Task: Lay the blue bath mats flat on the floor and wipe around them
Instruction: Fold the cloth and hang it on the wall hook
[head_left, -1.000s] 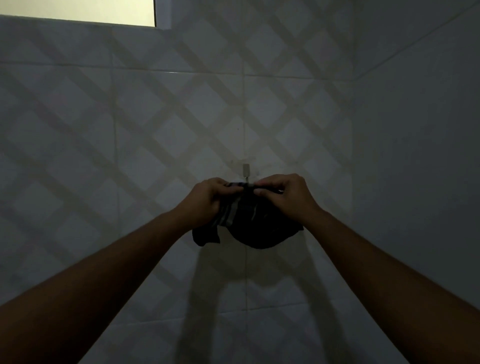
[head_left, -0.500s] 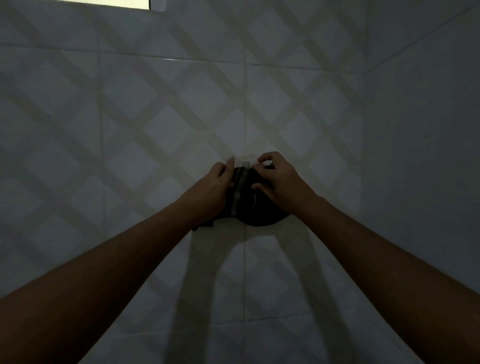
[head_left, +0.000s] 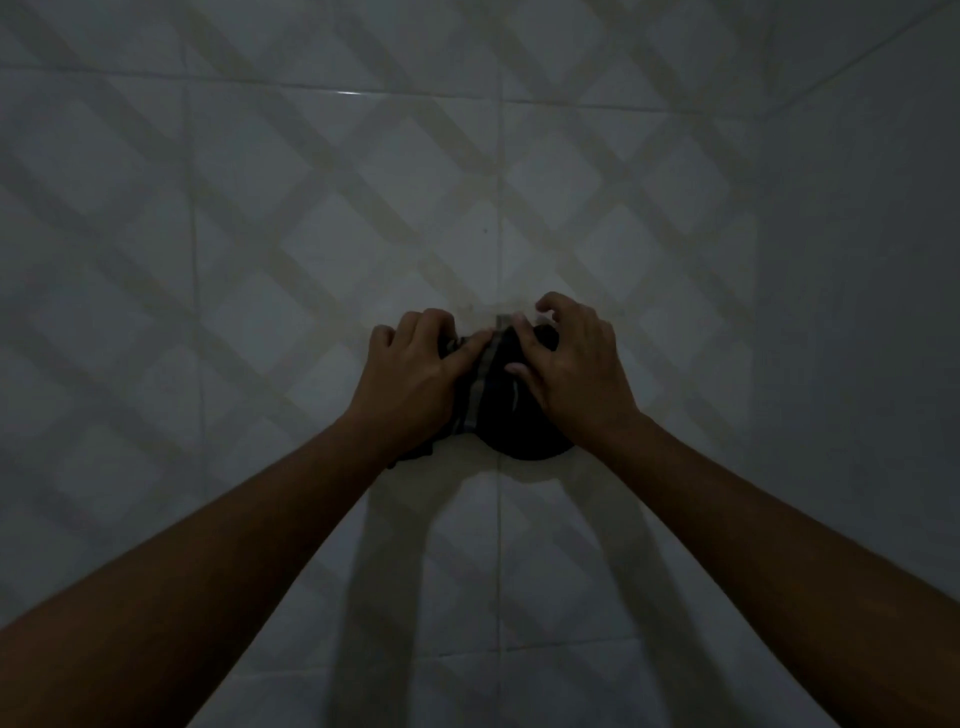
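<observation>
no mats and no floor are seen in this view; only a tiled wall (head_left: 260, 260) in dim light is faced, so the mat-laying step is judged not yet reached or already aside. the step in hand looks like a side job: a dark cloth (head_left: 511, 410) with pale stripes is being handled at a small wall hook (head_left: 503, 321), either hung or taken off, which cannot be told. it is probably the wiping rag, though that is a guess. left hand (head_left: 415, 374): fingers curled, thumb pressed along the striped edge, cloth pinched against the wall. right hand (head_left: 569, 369): partly spread, index and thumb laid on the cloth just under the hook, the other fingers lifted and apart; cloth is touched rather than gripped. cloth bulk hangs bunched below both hands, touching the wall. next move is judged to call for the top edge or loop to be worked over the hook tip with the right fingertips while the left keeps the bunch steady; the hook is mostly hidden, so feel is needed more than sight.
</observation>
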